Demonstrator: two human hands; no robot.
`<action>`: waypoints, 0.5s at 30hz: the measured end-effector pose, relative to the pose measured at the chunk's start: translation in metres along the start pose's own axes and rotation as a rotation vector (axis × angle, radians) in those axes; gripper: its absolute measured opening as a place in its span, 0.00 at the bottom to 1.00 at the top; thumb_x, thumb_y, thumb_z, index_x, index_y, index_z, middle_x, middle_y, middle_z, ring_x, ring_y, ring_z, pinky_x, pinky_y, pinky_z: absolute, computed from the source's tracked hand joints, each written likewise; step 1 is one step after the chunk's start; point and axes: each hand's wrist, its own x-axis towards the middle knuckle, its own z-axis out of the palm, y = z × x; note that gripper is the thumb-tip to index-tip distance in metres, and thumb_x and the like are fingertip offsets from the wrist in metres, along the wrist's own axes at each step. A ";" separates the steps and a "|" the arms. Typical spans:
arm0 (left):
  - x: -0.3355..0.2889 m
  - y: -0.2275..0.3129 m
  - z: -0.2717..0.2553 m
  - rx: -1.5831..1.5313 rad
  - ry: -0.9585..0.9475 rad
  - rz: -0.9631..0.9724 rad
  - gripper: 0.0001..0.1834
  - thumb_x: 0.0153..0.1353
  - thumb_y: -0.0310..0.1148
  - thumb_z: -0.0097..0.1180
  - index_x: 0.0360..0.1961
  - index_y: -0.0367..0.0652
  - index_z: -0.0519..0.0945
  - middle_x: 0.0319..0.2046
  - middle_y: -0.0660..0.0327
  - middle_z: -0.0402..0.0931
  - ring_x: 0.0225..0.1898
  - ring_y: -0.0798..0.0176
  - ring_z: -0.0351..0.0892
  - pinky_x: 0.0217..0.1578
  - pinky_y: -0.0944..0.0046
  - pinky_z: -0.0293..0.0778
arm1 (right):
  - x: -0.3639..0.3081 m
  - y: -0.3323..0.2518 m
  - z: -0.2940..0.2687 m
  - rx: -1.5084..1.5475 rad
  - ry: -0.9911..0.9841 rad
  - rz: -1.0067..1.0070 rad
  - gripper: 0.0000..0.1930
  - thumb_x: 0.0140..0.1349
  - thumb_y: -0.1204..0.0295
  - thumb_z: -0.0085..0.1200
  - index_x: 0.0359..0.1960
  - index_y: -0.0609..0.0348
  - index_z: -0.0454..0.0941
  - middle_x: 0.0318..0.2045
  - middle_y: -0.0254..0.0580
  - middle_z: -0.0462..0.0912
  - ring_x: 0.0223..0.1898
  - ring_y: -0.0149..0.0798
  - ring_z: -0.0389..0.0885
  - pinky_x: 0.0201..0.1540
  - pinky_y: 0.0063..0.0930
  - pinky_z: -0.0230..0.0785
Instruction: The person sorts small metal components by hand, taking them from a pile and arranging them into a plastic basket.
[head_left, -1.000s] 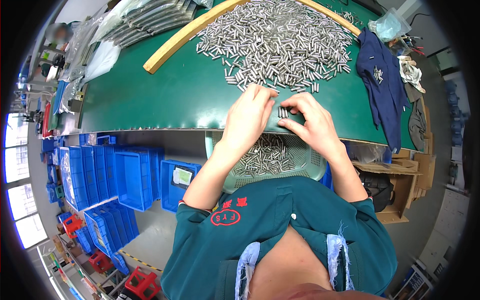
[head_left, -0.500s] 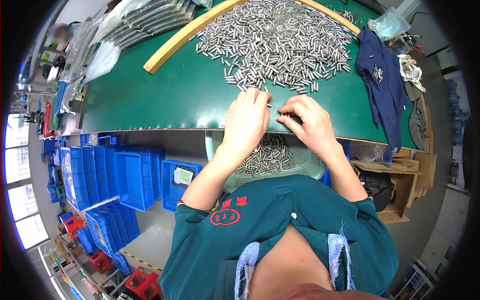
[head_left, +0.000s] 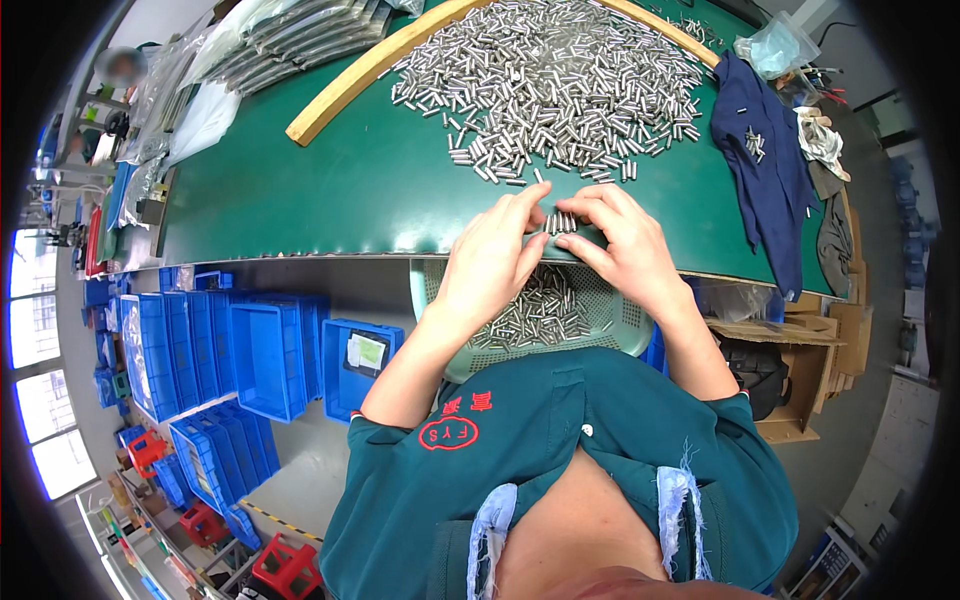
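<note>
A short row of small metal pins (head_left: 561,222) stands side by side at the table's front edge, between my two hands. My right hand (head_left: 628,238) grips the row, its thumb at the near ends and its fingers at the far ends. At the row's left end is my left hand (head_left: 492,250), index finger and thumb apart, with no pin visible between them; its other fingers are partly hidden. Just beyond the hands lies a large heap of loose metal pins (head_left: 560,85) on the green table (head_left: 330,200). Below the hands, a pale green basket (head_left: 625,335) holds more pins.
A wooden strip (head_left: 350,85) borders the heap on the left and another (head_left: 665,35) on the right. Dark blue cloth (head_left: 755,170) with a few pins on it lies at right. Bagged flat parts (head_left: 295,45) are stacked far left. Blue bins (head_left: 270,360) stand below the table.
My left hand has drawn back from the heap's near edge and opened its thumb and index finger beside the row. The row in my right hand now shows more clearly.
</note>
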 end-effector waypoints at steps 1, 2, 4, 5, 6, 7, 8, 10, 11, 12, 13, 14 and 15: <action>-0.001 0.000 -0.001 0.104 0.036 0.027 0.18 0.54 0.26 0.61 0.48 0.43 0.76 0.34 0.60 0.75 0.38 0.56 0.76 0.42 0.57 0.72 | -0.001 -0.002 -0.003 0.025 0.006 0.030 0.17 0.54 0.62 0.63 0.44 0.53 0.79 0.40 0.36 0.76 0.43 0.41 0.77 0.44 0.36 0.72; -0.002 0.000 -0.002 0.104 0.036 0.026 0.18 0.54 0.26 0.61 0.48 0.43 0.76 0.34 0.60 0.75 0.38 0.56 0.76 0.42 0.57 0.72 | -0.002 -0.004 -0.006 0.025 0.005 0.030 0.17 0.54 0.62 0.63 0.44 0.53 0.79 0.40 0.36 0.76 0.43 0.41 0.77 0.44 0.36 0.72; -0.005 -0.001 -0.003 0.343 0.051 0.054 0.11 0.54 0.28 0.62 0.39 0.43 0.79 0.32 0.60 0.73 0.36 0.56 0.75 0.39 0.57 0.71 | -0.004 -0.006 -0.012 -0.095 0.001 0.043 0.19 0.52 0.65 0.65 0.45 0.55 0.79 0.42 0.37 0.76 0.42 0.40 0.78 0.41 0.32 0.72; -0.005 -0.001 -0.002 0.342 0.050 0.052 0.11 0.54 0.28 0.62 0.39 0.43 0.79 0.32 0.60 0.73 0.36 0.56 0.75 0.39 0.57 0.71 | -0.004 -0.007 -0.014 -0.095 -0.002 0.044 0.19 0.52 0.65 0.65 0.45 0.55 0.79 0.42 0.37 0.76 0.42 0.40 0.78 0.41 0.32 0.72; -0.004 -0.001 -0.001 0.334 0.065 0.051 0.08 0.53 0.29 0.62 0.36 0.43 0.79 0.31 0.60 0.73 0.35 0.56 0.74 0.38 0.57 0.71 | -0.005 -0.008 -0.016 -0.096 -0.018 0.090 0.19 0.52 0.63 0.65 0.45 0.55 0.79 0.42 0.37 0.76 0.43 0.41 0.78 0.44 0.34 0.71; -0.004 0.000 0.000 0.327 0.079 0.051 0.06 0.53 0.30 0.63 0.33 0.43 0.80 0.30 0.60 0.72 0.34 0.56 0.73 0.37 0.57 0.71 | -0.005 -0.008 -0.018 -0.098 -0.034 0.136 0.19 0.53 0.61 0.64 0.44 0.55 0.78 0.42 0.38 0.76 0.44 0.41 0.77 0.46 0.36 0.71; -0.004 0.002 0.000 0.326 0.080 0.051 0.06 0.53 0.30 0.63 0.33 0.43 0.80 0.30 0.60 0.72 0.34 0.56 0.73 0.37 0.57 0.71 | -0.006 -0.008 -0.020 -0.099 -0.034 0.136 0.19 0.53 0.61 0.64 0.44 0.55 0.78 0.42 0.38 0.76 0.44 0.41 0.77 0.46 0.36 0.71; -0.004 0.004 0.000 0.285 0.062 0.064 0.06 0.54 0.30 0.62 0.32 0.44 0.80 0.30 0.61 0.72 0.34 0.56 0.73 0.37 0.58 0.71 | -0.009 -0.007 -0.023 -0.142 -0.024 0.170 0.18 0.52 0.61 0.64 0.43 0.55 0.79 0.41 0.38 0.75 0.44 0.41 0.77 0.45 0.35 0.71; -0.005 0.004 0.001 0.284 0.062 0.065 0.06 0.54 0.30 0.62 0.32 0.44 0.80 0.30 0.61 0.72 0.34 0.56 0.73 0.37 0.58 0.71 | -0.010 -0.007 -0.024 -0.143 -0.024 0.171 0.18 0.52 0.61 0.64 0.43 0.55 0.79 0.41 0.38 0.75 0.44 0.41 0.77 0.45 0.35 0.71; -0.005 0.004 0.001 0.296 0.074 0.058 0.05 0.54 0.30 0.62 0.32 0.45 0.80 0.30 0.62 0.72 0.34 0.56 0.73 0.37 0.57 0.71 | -0.011 -0.007 -0.025 -0.150 -0.031 0.174 0.18 0.52 0.61 0.64 0.42 0.55 0.79 0.40 0.38 0.75 0.43 0.41 0.77 0.45 0.35 0.71; -0.006 0.004 0.002 0.309 0.086 0.052 0.05 0.54 0.30 0.62 0.32 0.45 0.81 0.29 0.62 0.72 0.34 0.56 0.73 0.37 0.57 0.70 | -0.012 -0.007 -0.025 -0.157 -0.038 0.176 0.17 0.52 0.61 0.64 0.41 0.55 0.79 0.40 0.37 0.75 0.43 0.41 0.77 0.45 0.35 0.71; -0.006 0.004 0.001 0.307 0.085 0.052 0.05 0.54 0.30 0.62 0.32 0.45 0.81 0.29 0.62 0.72 0.34 0.56 0.73 0.37 0.57 0.70 | -0.013 -0.009 -0.026 -0.158 -0.038 0.177 0.17 0.52 0.61 0.64 0.41 0.55 0.79 0.40 0.37 0.75 0.43 0.41 0.77 0.45 0.35 0.71; -0.006 0.005 0.001 0.317 0.084 0.051 0.05 0.54 0.30 0.62 0.33 0.46 0.81 0.29 0.62 0.72 0.34 0.57 0.73 0.37 0.57 0.70 | -0.013 -0.012 -0.026 -0.151 -0.053 0.181 0.17 0.53 0.61 0.64 0.41 0.55 0.79 0.40 0.37 0.75 0.43 0.41 0.77 0.44 0.35 0.71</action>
